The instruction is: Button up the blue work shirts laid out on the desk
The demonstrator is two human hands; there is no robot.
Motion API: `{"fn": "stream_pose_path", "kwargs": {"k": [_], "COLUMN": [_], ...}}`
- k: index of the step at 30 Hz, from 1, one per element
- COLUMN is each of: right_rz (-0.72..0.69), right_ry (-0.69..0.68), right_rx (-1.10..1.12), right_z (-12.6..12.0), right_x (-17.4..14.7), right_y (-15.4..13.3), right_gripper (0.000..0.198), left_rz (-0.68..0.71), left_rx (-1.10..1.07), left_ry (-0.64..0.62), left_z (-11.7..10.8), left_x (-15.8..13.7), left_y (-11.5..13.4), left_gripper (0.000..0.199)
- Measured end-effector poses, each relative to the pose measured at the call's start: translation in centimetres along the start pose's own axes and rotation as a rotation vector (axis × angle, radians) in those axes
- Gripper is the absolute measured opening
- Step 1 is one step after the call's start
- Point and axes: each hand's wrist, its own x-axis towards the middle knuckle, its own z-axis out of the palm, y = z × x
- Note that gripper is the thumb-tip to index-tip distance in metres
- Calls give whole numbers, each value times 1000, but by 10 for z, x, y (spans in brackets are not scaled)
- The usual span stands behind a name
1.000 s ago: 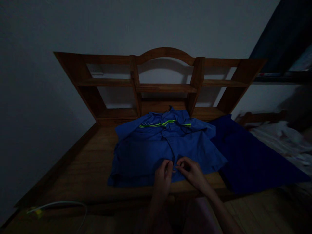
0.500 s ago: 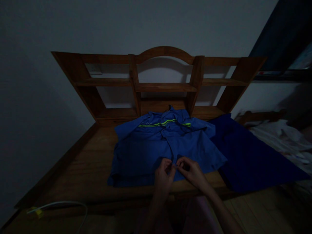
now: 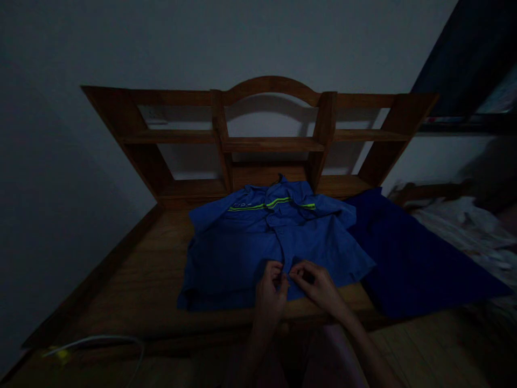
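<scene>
Both hands together at the front opening of the blue shirt, near the hem; shirt lies spread directly under the fingertips and beyond them, collar end farthest. Left hand: forearm comes nearly straight up from below, fingers curled, thumb and fingertips pinching the shirt's front edge. Right hand: forearm slants in from lower right, back of hand up, thumb and index closed in a pinch on the fabric just beside the left fingertips. Too dark to tell if a button is between them. Yellow-green stripe crosses the shirt's chest, well beyond the fingers. Wooden desk under the shirt, its front edge just nearer than the fingertips. Wooden shelf unit stands past the collar, against a pale wall. Right of the fingers: dark blue cloth, partly off the desk, then a whitish heap of fabric farther out. Far left and nearer: pale cable. Room dim.
</scene>
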Motion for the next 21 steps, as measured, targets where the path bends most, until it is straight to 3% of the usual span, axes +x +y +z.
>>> {"fn": "stream_pose_path", "kwargs": {"k": [21], "right_rz": [-78], "right_ry": [-24], "right_rx": [-36], "right_z": [2], "right_x": [-2], "right_y": [3], "right_gripper": [4], "left_rz": [20], "left_rx": [-4], "left_ry": [39], "left_z": [1], "left_x": [3], "left_y": [-1], "left_gripper": [14]}}
